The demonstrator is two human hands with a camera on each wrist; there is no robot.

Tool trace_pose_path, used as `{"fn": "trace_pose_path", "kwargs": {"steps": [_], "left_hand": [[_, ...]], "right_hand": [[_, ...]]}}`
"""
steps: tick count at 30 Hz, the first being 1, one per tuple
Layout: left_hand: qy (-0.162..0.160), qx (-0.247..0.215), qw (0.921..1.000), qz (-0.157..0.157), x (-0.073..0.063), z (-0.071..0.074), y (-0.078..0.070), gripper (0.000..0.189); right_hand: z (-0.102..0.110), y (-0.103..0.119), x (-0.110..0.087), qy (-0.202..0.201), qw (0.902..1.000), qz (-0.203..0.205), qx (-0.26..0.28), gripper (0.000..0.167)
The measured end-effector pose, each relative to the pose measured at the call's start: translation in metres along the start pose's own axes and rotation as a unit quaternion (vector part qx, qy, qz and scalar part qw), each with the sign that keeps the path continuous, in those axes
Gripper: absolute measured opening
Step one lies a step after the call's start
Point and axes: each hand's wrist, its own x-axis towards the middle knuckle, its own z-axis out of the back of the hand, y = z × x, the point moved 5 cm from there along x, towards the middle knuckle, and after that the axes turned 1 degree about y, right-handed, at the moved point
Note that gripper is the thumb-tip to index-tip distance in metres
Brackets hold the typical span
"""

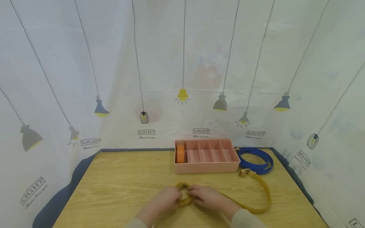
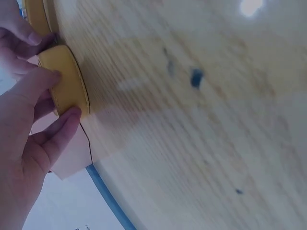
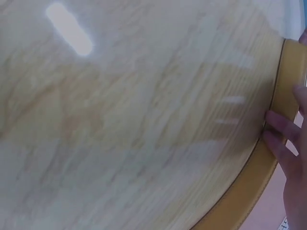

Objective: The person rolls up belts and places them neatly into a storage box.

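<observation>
A yellow belt (image 1: 184, 202) is partly wound into a coil near the front middle of the table, standing on its edge. Its free length curves off to the right and ends at a gold buckle (image 1: 247, 172). My left hand (image 1: 168, 197) grips the coil's left side, and in the left wrist view its thumb and fingers pinch the yellow band (image 2: 67, 81). On the coil's right side my right hand (image 1: 206, 197) holds the strap, its fingers bent over the band (image 3: 287, 72) in the right wrist view.
Behind the hands stands a pink divided box (image 1: 207, 167), with a rolled orange belt (image 1: 181, 153) in its leftmost compartment. Right of it lies a loosely coiled blue belt (image 1: 256, 167). A patterned cloth (image 1: 159, 126) hangs around the back and sides of the wooden table (image 1: 119, 177).
</observation>
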Motion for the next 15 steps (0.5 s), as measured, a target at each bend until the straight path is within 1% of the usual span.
{"fn": "trace_pose_path", "kwargs": {"steps": [3, 5, 9, 12, 15], "left_hand": [[0.009, 0.004, 0.9999, -0.008, -0.002, 0.002, 0.002, 0.026], [0.016, 0.012, 0.9998, -0.005, -0.002, 0.003, 0.002, 0.023], [0.015, 0.027, 0.9994, 0.016, -0.002, 0.005, -0.001, 0.017], [0.007, 0.05, 0.9983, 0.029, -0.001, 0.005, -0.005, 0.017], [0.01, 0.066, 0.9967, 0.047, 0.002, 0.001, -0.011, 0.015]], "right_hand": [[0.0, 0.004, 0.002, -0.02, 0.9996, 0.02, 0.006, 0.023], [0.0, 0.005, 0.003, -0.032, 0.999, 0.02, 0.022, 0.018], [0.0, 0.007, 0.006, -0.039, 0.9976, -0.001, 0.057, 0.011], [0.001, 0.01, 0.008, -0.043, 0.9973, -0.012, 0.059, 0.007], [0.0, 0.012, 0.009, -0.041, 0.9972, -0.027, 0.057, 0.005]]}}
